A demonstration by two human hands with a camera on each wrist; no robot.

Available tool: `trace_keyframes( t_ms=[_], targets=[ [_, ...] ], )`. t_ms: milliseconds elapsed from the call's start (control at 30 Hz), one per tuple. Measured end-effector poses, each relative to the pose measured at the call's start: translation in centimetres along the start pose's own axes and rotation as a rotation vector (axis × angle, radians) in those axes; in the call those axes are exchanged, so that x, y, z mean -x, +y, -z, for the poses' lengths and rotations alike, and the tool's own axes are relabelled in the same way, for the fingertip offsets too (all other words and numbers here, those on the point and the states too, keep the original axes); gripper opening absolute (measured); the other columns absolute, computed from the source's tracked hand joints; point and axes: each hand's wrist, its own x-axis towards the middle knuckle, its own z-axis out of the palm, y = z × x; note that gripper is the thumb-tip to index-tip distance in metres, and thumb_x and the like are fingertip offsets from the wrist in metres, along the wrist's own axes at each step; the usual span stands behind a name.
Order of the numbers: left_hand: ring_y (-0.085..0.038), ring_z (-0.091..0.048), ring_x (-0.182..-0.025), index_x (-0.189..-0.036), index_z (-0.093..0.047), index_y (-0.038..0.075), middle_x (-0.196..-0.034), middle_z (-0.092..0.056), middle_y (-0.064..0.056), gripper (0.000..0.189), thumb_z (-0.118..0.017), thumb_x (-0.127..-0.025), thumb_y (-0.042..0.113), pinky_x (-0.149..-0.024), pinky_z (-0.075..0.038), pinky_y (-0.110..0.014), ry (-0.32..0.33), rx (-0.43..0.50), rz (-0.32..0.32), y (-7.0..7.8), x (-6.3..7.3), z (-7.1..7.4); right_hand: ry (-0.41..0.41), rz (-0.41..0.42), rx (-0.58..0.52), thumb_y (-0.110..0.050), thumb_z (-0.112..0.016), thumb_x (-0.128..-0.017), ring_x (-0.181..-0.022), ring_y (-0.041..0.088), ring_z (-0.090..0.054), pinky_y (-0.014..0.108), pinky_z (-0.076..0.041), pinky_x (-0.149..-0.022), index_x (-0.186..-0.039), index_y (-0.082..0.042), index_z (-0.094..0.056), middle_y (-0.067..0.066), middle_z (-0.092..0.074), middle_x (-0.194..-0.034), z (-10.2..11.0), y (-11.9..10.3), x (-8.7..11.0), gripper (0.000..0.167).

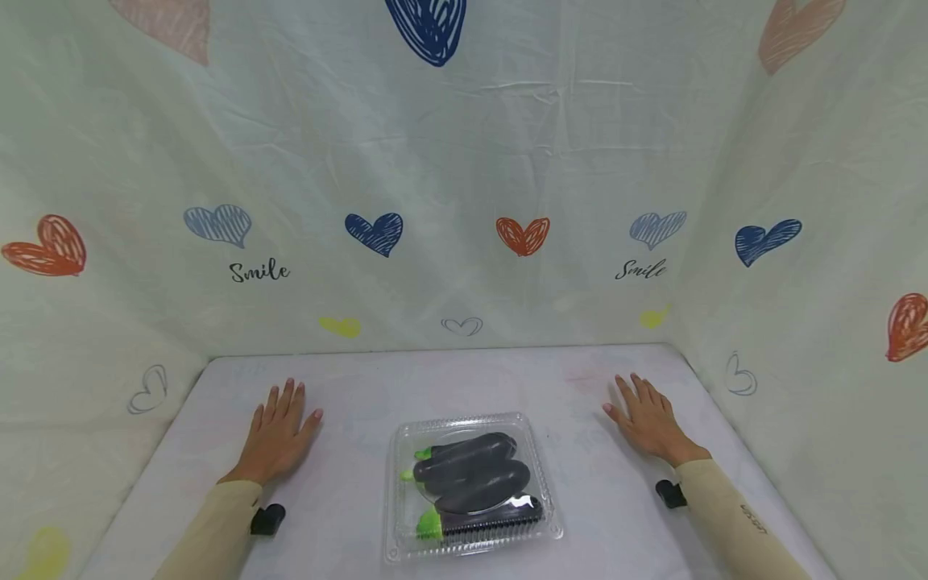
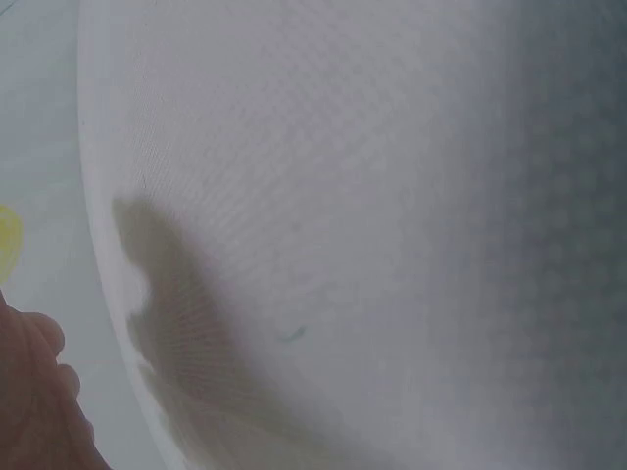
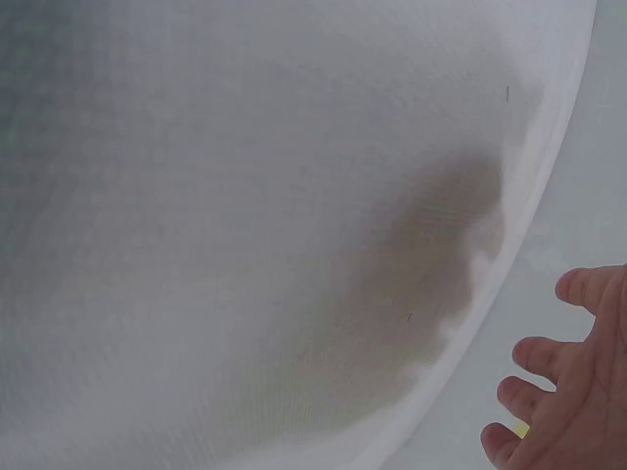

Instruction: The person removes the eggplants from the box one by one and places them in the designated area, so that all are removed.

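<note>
Head view showed a clear plastic box of eggplants on the surface, between the left hand and the right hand, well apart from both. Both hands were spread, fingers extended; contact with the surface could not be determined. The box covered the eggplants from above. Heart-printed cloth bordered the surface's far edge and sides; black devices sat beside the sleeves.
</note>
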Motion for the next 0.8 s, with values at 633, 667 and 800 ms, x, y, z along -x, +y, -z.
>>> trace_keyframes(
  t_ms=[633,667,800],
  targets=[
    [-0.058,-0.006,-0.156,-0.159,-0.020,-0.016,-0.168,-0.013,-0.037,0.084,-0.049,-0.110,0.045,-0.124,-0.004,-0.075,0.051,0.010,-0.069,0.4,1.6,-0.4,0.072,0.111,0.039,-0.038,-0.061,-0.107,-0.146,0.062,-0.027,0.078,-0.024,-0.114,-0.157,0.008,-0.036,0.040,-0.030,-0.160,-0.2,-2.6,1.2,0.073],
    [-0.058,-0.007,-0.155,-0.159,-0.021,-0.016,-0.168,-0.014,-0.037,0.084,-0.051,-0.110,0.045,-0.123,-0.005,-0.075,0.061,0.009,-0.080,0.6,1.8,-0.5,0.076,0.119,0.045,-0.038,-0.061,-0.107,-0.146,0.062,-0.028,0.078,-0.024,-0.114,-0.157,0.008,-0.036,0.039,-0.030,-0.160,-0.3,-2.9,1.4,0.073],
    [-0.058,-0.011,-0.155,-0.159,-0.023,-0.015,-0.168,-0.017,-0.036,0.085,-0.055,-0.108,0.044,-0.123,-0.009,-0.075,0.073,0.003,-0.111,1.6,2.4,-0.9,0.077,0.143,0.044,-0.038,-0.062,-0.106,-0.148,0.060,-0.027,0.076,-0.023,-0.116,-0.158,0.006,-0.036,0.036,-0.030,-0.162,-0.6,-4.1,2.1,0.073]
  ],
)
